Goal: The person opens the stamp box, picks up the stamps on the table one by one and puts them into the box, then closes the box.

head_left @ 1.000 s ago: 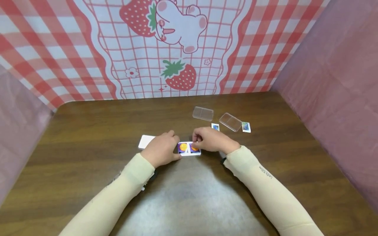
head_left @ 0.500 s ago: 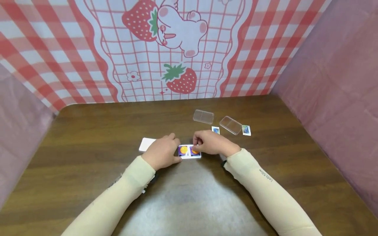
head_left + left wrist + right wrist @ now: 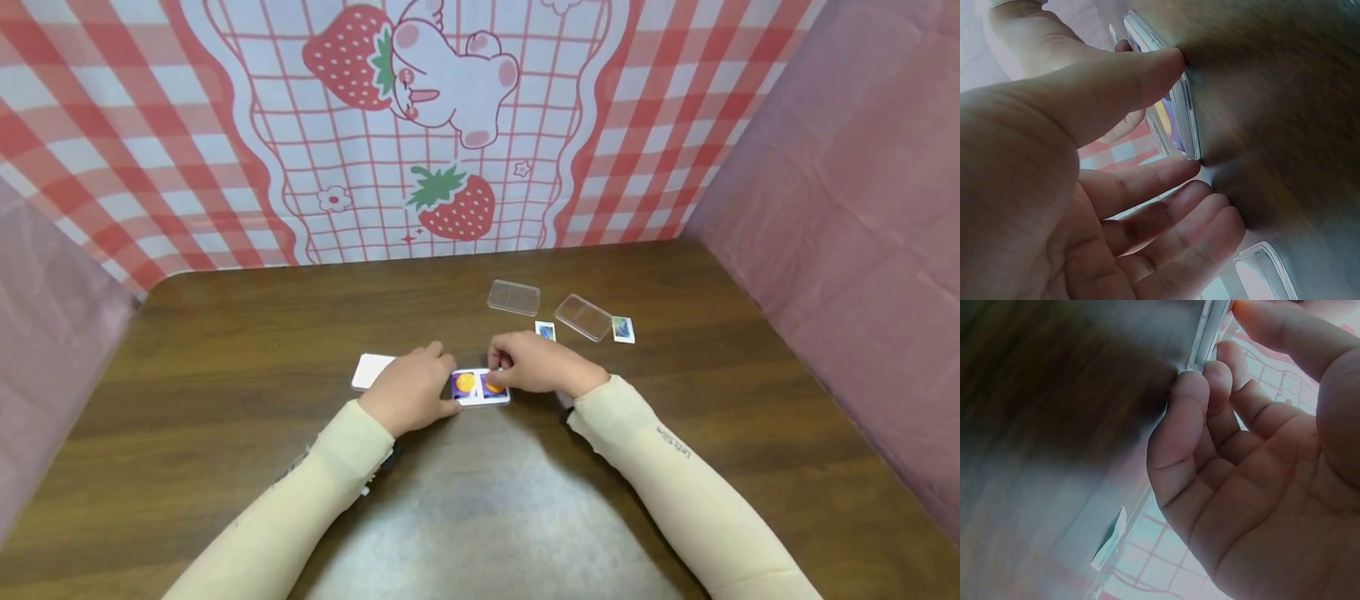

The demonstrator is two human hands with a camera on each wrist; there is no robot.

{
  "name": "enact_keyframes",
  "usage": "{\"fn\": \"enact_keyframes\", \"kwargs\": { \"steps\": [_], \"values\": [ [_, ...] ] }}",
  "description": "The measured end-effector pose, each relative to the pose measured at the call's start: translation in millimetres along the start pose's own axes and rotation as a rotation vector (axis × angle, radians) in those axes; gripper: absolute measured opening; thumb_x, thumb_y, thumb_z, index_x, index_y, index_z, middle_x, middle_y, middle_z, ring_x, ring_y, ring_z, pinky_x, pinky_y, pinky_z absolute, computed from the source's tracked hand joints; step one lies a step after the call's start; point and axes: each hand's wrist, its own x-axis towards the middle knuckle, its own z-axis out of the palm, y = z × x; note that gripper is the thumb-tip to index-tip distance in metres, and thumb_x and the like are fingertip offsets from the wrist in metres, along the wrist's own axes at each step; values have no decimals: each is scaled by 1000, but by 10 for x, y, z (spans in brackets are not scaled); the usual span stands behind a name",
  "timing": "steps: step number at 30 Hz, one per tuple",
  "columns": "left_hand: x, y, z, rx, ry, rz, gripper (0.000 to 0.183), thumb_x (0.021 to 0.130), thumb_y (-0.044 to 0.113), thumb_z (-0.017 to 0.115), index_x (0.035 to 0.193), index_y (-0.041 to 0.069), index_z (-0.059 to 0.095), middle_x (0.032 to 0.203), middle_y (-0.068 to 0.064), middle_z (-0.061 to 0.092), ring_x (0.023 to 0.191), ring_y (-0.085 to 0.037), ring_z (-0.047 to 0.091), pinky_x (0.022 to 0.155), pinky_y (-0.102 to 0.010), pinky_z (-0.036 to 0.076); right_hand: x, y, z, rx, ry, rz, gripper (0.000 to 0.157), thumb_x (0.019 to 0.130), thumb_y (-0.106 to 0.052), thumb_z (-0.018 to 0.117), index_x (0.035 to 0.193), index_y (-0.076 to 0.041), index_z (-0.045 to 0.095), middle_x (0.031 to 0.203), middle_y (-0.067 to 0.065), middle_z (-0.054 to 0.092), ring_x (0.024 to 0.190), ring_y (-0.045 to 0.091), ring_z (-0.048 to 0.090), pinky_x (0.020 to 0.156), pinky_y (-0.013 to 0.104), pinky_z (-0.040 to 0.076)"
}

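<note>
A flat picture case [image 3: 471,402] lies on the table, its two windows showing purple pictures with orange discs. My left hand [image 3: 411,388] holds its left end, thumb at the near edge and index finger at the far side. From the right, my right hand [image 3: 542,362] has its thumb over the right-hand picture [image 3: 495,382]. Its fingers curl against the case's far right edge, as the right wrist view shows. The thumb hides part of that picture. Partly behind my left hand lies a white flat case [image 3: 370,370].
Two clear plastic covers [image 3: 513,297] lie farther back on the wooden table [image 3: 480,517]. Two small bluish picture slips [image 3: 622,329] lie near them, one partly behind my right hand. A strawberry-print cloth [image 3: 450,125] hangs at the back, with pink cloth at both sides.
The head view shifts slightly. Both hands stay at the picture case, with no clear movement of the case on the table.
</note>
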Motion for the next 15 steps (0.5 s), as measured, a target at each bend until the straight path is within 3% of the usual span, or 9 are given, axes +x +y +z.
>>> {"fn": "enact_keyframes", "kwargs": {
  "steps": [15],
  "values": [
    [2, -21, 13, 4, 0, 3, 50, 86, 41, 84, 113, 2, 69, 101, -10, 61, 86, -25, 62, 79, -43, 56, 8, -28, -10, -8, 6, -7, 15, 97, -26, 74, 92, -15, 64, 83, 0, 58, 74, 13, 52, 69, 31, 44]
  ]
}}
